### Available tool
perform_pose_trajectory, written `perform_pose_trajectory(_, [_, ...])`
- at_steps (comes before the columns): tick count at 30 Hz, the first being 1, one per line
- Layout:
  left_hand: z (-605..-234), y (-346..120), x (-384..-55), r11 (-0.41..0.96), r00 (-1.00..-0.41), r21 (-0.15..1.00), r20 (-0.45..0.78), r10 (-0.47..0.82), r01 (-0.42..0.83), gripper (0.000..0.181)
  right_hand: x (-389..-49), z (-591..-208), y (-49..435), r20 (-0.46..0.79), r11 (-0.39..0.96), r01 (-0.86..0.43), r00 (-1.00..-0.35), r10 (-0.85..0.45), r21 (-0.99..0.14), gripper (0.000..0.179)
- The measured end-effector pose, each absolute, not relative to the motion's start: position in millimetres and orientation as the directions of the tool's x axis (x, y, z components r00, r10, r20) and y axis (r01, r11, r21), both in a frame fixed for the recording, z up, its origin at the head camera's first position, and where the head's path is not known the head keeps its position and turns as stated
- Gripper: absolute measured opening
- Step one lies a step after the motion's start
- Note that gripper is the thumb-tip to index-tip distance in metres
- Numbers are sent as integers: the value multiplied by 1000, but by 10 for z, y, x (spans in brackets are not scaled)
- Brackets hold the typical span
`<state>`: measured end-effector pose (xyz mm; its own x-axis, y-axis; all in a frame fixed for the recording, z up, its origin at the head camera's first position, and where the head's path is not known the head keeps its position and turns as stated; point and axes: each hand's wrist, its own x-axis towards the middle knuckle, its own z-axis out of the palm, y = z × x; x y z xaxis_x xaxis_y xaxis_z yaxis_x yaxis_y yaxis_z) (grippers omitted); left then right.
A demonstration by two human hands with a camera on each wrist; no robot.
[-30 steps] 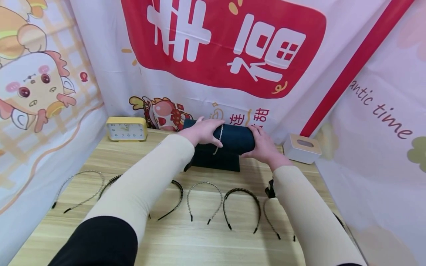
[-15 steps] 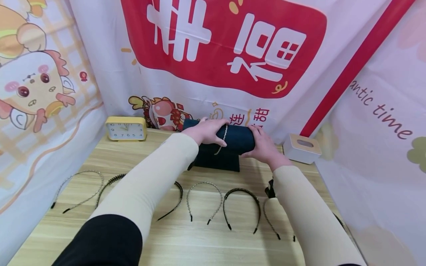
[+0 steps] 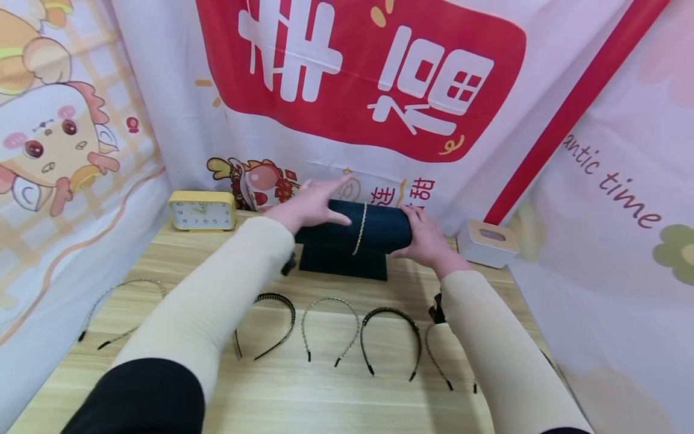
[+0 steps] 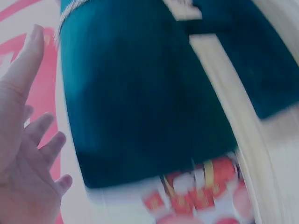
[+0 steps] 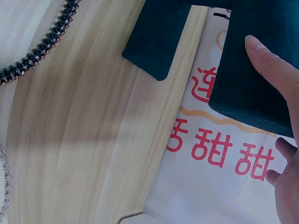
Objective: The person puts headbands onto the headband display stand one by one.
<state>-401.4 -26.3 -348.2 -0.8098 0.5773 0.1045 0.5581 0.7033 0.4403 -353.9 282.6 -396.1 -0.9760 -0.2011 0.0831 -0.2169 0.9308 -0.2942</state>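
Observation:
A dark teal velvet headband display stand (image 3: 385,232) stands at the back of the table, its padded roll lying sideways over a flat base. Around the roll's middle sits a thin beaded headband (image 3: 360,229). My left hand (image 3: 306,208) is off the roll at its left part, fingers spread and thumb apart, holding nothing; the left wrist view shows this hand (image 4: 23,154) beside the velvet. My right hand (image 3: 428,241) grips the roll's right end, and in the right wrist view its thumb (image 5: 271,65) lies along the velvet.
Several headbands lie in a row across the front, among them a silver one (image 3: 332,299) and a black beaded one (image 3: 391,310). A yellow clock (image 3: 202,211) stands back left, a tissue box (image 3: 488,244) back right. Printed cloth walls (image 3: 303,138) enclose the table.
My left hand has let go of the headband and drawn left, its fingers opening. The headband slid slightly right along the roll earlier. My right hand stays on the roll's end.

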Motion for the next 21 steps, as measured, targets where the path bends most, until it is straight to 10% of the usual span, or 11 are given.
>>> perform_pose_trajectory(21, [-4808,-3670,-3026,849,-986,506,16,166,151,60,-3545,-4013,2859,94,913,-251,-968,-233,-321,121])
